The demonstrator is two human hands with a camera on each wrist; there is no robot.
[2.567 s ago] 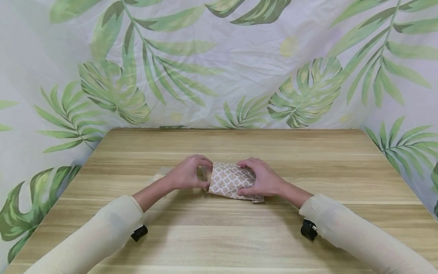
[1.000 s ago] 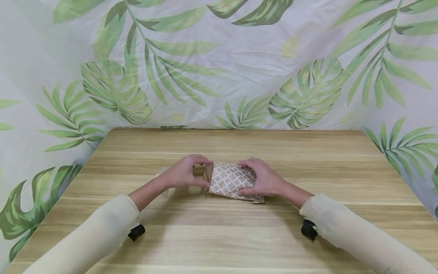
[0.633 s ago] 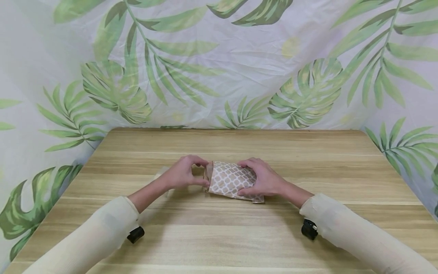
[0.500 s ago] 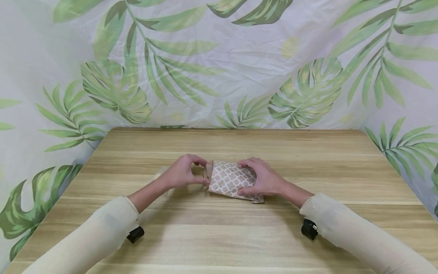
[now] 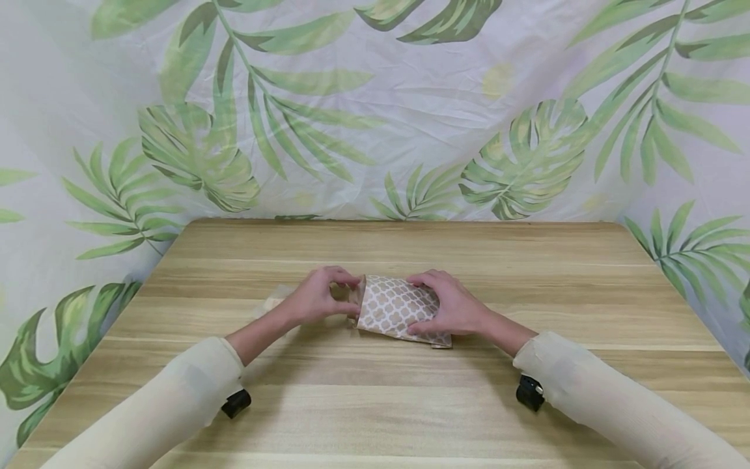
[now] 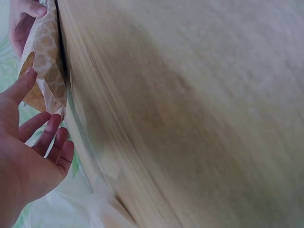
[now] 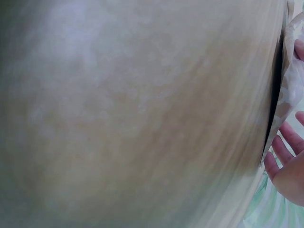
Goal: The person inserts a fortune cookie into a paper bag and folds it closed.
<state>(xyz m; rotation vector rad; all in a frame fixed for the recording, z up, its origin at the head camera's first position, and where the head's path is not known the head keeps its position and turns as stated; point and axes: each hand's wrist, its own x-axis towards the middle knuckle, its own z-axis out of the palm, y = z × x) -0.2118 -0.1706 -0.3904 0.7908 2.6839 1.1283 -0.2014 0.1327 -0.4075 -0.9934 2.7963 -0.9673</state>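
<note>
From left wrist, not right, the bag [image 6: 47, 45] shows its brown inside [image 6: 35, 98]

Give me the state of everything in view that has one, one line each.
Patterned paper bag: lying on the table, mouth open toward the left hand.
Left hand: thumb and fingers spread apart at the bag's mouth.
Right hand: holding the bag's other end.
Translucent item: on the table, partly hidden by the left arm.
Backdrop cloth: hanging, creased.
</note>
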